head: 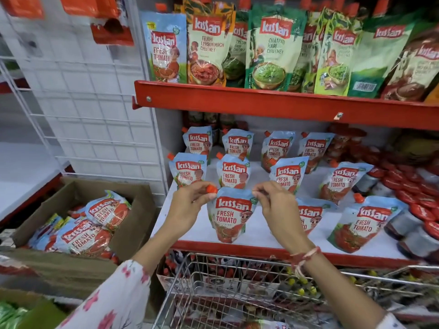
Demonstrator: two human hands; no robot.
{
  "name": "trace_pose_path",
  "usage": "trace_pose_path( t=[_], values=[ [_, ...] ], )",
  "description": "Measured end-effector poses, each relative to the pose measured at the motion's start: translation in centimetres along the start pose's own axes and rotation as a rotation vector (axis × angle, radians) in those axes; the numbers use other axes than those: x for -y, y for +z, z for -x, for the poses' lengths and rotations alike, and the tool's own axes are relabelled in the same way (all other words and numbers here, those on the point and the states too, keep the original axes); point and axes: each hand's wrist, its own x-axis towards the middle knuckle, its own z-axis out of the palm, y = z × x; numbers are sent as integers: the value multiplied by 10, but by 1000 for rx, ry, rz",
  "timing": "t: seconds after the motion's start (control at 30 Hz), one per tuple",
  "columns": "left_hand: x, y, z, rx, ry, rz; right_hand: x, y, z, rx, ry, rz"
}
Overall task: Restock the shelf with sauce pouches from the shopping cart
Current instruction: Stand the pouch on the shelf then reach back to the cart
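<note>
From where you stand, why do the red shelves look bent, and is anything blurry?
Head view: the wide-angle lens bows the upper red shelf edge; the held pouch between left hand and right hand reads sharp, while the wire rack at left is smeared and washed out.

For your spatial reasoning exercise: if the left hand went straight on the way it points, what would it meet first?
Probably the blue Fresh Tomato pouch standing just behind the left hand in the middle row, though depth is hard to judge. Its grip pinches the held pouch's orange cap.
</note>
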Motion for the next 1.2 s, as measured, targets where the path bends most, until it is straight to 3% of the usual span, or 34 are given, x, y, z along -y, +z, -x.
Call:
trace_pose_path(
  t=[0.7, 0.9, 1.03, 1.2],
  values=[
    [23, 29, -9, -81, -42, -159, -23, 17, -5, 75, 82, 47],
    [29, 36, 33, -264, 219, -356, -21, 10, 43, 5, 44, 7],
    [43, 57, 65, -198, 266, -412, -34, 17, 89, 40, 86, -64],
    [83, 94, 98, -14, 232, -456, -71, 32, 139, 209, 243, -47]
  ],
)
